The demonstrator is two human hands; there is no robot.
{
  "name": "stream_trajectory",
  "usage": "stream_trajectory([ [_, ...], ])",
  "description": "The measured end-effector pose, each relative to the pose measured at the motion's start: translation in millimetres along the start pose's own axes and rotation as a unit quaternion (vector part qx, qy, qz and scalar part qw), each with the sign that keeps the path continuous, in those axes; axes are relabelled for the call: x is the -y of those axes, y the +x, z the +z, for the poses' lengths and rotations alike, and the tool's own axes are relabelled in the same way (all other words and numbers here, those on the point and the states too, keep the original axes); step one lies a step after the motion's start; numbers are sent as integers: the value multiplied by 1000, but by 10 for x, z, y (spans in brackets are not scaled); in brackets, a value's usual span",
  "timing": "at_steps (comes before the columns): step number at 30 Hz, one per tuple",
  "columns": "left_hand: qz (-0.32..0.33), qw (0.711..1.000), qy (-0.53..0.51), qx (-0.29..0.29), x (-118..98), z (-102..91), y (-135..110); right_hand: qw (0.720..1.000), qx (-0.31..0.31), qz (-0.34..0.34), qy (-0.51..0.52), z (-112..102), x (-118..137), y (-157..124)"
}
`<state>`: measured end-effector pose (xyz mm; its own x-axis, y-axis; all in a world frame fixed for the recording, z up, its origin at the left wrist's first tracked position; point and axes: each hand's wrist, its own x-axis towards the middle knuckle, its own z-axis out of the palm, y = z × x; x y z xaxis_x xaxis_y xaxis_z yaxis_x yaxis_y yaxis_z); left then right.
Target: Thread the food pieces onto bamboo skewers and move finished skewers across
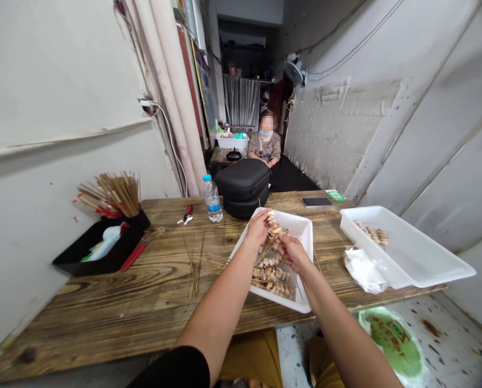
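Left hand (pixel 259 227) pinching skewered pieces (pixel 271 217) above white tray (pixel 303 229), right hand (pixel 293 253) at four o'clock beside it, fingers curled, hold unclear, loose sticks (pixel 192 267) at tray's nine o'clock

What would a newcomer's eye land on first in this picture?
Probably the left hand and right hand, close together at the skewered food in a white tray, mid-table. Next might come the bulky black case just beyond that tray, then the fanned bundle of sticks at the table's left end.
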<state>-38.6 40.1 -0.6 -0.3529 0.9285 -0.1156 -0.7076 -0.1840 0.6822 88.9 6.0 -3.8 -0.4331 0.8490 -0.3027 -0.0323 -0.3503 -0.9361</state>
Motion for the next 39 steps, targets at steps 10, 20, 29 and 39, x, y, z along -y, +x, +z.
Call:
stream_trajectory([
  [10, 87, 992, 29, -81, 50, -45, 73, 1000, 6, -3, 1, -7, -7, 6],
  [20, 8, 997, 56, -54, 37, -60, 58, 1000, 10, 1, 5, 3, 26, -25],
  [29, 62, 986, 153, 33, 45, -14, -24, 999, -5, -9, 32, -25, 7, 10],
  [39, -15, 991, 71, -113, 73, -88, 83, 1000, -1, -9, 29, -27, 24, -13],
])
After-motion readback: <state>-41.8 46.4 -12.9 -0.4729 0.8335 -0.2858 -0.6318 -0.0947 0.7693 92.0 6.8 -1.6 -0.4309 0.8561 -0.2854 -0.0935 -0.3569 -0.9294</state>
